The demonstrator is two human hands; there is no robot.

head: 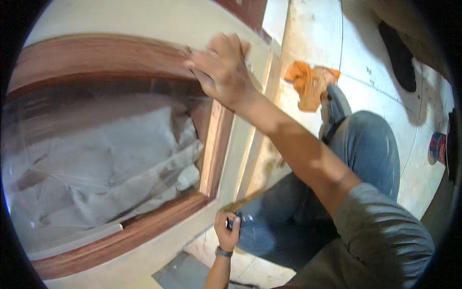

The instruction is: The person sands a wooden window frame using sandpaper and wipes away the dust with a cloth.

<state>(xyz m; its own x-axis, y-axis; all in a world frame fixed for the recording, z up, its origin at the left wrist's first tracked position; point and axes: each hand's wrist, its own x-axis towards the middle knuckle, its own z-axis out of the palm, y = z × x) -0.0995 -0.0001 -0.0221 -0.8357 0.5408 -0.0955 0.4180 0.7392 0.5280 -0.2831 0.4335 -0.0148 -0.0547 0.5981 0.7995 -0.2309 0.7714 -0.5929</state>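
Note:
My right hand [225, 70] is blurred, its fingers bent over the top corner of a reddish-brown wooden window frame [108, 56]. Something thin seems to project at the fingertips, but the blur hides what it is. Lower down, my left hand [228, 231], with a dark band on its wrist, grips a small dark object [231, 224] beside my jeans leg. Inside the frame a crumpled grey sheet [119, 159] shows, apparently through a glass pane. A pale strip [79, 240] lies along the frame's lower side. Cream-painted surround [144, 18] borders the wood.
An orange cloth [306, 85] lies on the pale tiled floor [375, 90] near my shoe [337, 103]. My bent knee [368, 144] rises at the right. A can [437, 147] stands at the far right edge. A grey flat panel [184, 272] lies at the bottom.

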